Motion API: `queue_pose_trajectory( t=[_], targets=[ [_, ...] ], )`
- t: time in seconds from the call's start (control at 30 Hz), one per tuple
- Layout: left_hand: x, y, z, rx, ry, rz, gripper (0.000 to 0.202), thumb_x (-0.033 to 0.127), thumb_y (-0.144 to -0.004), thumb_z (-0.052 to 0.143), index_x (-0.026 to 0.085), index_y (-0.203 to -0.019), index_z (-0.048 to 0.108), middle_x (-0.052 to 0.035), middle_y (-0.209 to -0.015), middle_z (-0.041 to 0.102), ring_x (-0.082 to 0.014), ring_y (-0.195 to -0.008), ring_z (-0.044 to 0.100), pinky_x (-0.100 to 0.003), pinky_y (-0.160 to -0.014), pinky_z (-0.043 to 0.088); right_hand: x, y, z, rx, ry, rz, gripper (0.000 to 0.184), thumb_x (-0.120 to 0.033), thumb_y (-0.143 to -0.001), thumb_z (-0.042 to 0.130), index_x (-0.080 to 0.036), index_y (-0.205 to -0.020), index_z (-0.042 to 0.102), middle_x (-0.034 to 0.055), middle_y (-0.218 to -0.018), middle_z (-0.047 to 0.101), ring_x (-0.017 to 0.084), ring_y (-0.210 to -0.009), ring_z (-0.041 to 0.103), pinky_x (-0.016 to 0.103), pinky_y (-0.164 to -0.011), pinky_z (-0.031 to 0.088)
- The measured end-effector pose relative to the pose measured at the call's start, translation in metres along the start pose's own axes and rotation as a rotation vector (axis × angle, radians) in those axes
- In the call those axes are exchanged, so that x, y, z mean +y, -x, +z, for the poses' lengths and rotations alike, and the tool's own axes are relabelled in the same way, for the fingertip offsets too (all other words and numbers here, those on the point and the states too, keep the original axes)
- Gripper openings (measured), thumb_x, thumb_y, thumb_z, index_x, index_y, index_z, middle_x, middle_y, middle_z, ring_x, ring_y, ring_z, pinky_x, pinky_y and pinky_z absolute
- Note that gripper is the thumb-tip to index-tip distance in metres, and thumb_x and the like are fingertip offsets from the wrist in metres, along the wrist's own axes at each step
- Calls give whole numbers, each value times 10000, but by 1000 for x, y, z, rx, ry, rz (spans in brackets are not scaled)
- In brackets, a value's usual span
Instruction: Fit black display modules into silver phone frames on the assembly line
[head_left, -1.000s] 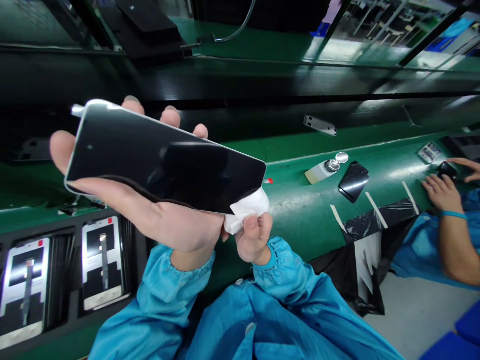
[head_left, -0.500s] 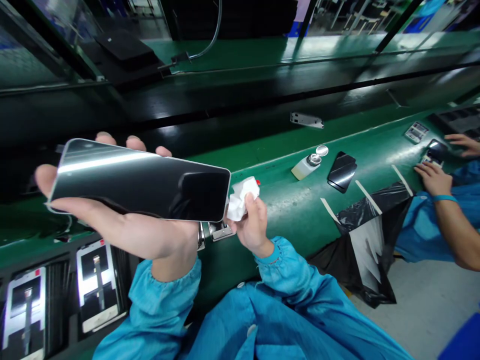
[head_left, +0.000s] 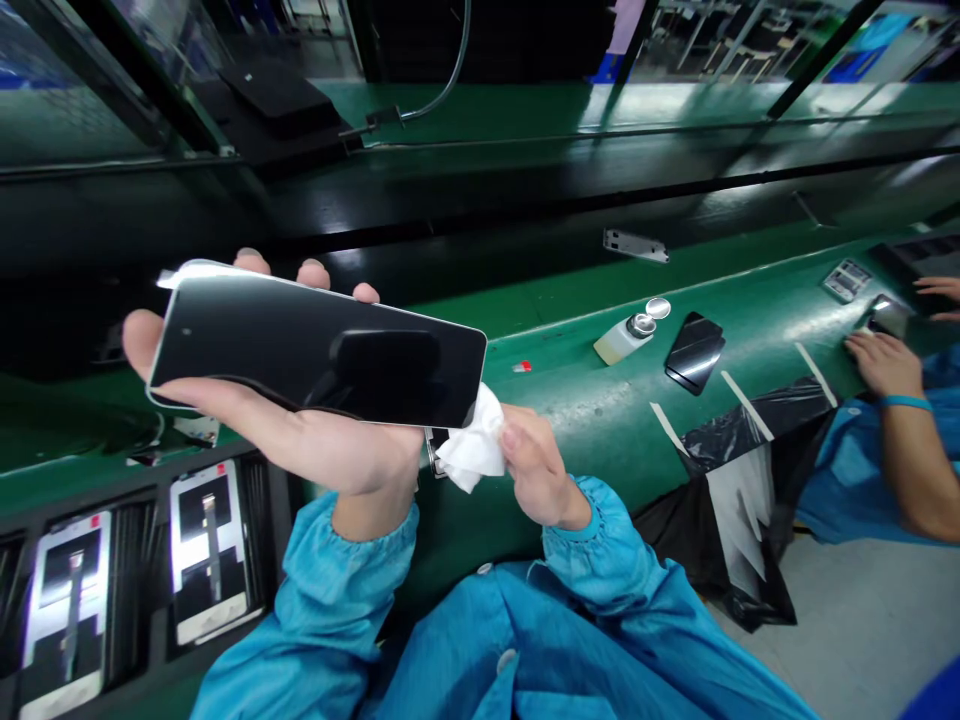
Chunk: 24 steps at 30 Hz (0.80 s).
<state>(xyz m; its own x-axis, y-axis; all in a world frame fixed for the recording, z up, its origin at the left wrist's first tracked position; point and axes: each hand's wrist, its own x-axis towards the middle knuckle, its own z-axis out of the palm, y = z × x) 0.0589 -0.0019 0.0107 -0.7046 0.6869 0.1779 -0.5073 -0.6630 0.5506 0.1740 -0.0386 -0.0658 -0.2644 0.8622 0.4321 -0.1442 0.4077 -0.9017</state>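
Note:
A phone screen (head_left: 300, 345), dark and glossy with a pale rim, rests in my left hand (head_left: 330, 450). The thumb presses along its near edge and fingertips show past its far edge. My right hand (head_left: 541, 465) pinches a crumpled white wipe (head_left: 474, 445). That wipe touches the screen's lower right corner. Below the screen, a metal-edged part (head_left: 436, 450) on the bench is mostly hidden by the wipe and my left wrist.
A tray (head_left: 161, 655) with several phone parts stands at lower left. On the green bench are an open-lidded bottle (head_left: 625, 338), dark panels (head_left: 695, 352) and a small red-and-white piece (head_left: 523, 367). A black bag (head_left: 720, 520) hangs at the edge; a co-worker's hand (head_left: 889, 362) is beyond.
The wipe has come from beside the screen onto its lower right corner, spreading out more. The screen appears further right and its reflections have shifted.

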Motion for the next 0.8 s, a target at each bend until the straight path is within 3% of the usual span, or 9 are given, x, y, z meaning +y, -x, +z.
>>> queue_pose_trajectory(
  t=[0.13,0.23,0.37,0.5,0.57,0.7,0.8],
  targets=[
    [1,2,-1,-16,-3,28,338,573,-1219,145,470,-1427,390,71,-1360,695,-153,-1342,729,-317,-1074,604,6,-6,6,46,12,45,668,-763,-1087,532,-260,-650,562,-7,-560,553,155,-507,517,307,-492,452],
    [2,6,4,-7,3,39,366,550,-1217,121,462,-1436,401,68,-1353,694,-143,-1261,753,-307,-1032,601,12,-10,12,79,-36,121,746,-903,-974,592,-254,-607,566,-9,-511,548,143,-465,517,282,-444,460],
    [3,8,7,33,-26,22,409,534,-1221,68,447,-1381,434,89,-1295,707,-118,-1175,750,-267,-945,616,18,-15,19,78,-170,192,766,-949,-893,654,-239,-615,582,-10,-508,583,124,-430,523,253,-413,480],
    [-2,4,-6,-116,-133,79,238,532,-1195,374,495,-1229,607,96,-1269,750,-169,-1204,759,-327,-979,662,19,-15,22,55,-249,208,758,-918,-918,655,-235,-599,576,-12,-489,606,114,-381,507,233,-361,435],
    [-7,1,-13,-129,-143,90,155,578,-1141,525,499,-1200,645,90,-1263,764,-184,-1242,755,-337,-1012,660,19,-14,21,39,-246,192,773,-914,-933,638,-235,-569,574,-8,-470,609,117,-364,510,232,-350,429],
    [-20,-1,-15,-76,-62,-95,173,568,-1083,681,420,-1167,649,47,-1252,771,-202,-1226,765,-358,-1047,641,18,-10,14,41,-225,132,751,-860,-959,670,-234,-553,586,14,-477,641,132,-377,557,238,-366,456],
    [-32,1,-6,-85,-50,-219,175,548,-1112,637,390,-1186,633,17,-1252,764,-222,-1206,772,-399,-1069,631,18,-7,4,91,-192,87,729,-814,-1003,649,-238,-559,590,22,-483,644,140,-392,573,250,-390,482]
  ],
)
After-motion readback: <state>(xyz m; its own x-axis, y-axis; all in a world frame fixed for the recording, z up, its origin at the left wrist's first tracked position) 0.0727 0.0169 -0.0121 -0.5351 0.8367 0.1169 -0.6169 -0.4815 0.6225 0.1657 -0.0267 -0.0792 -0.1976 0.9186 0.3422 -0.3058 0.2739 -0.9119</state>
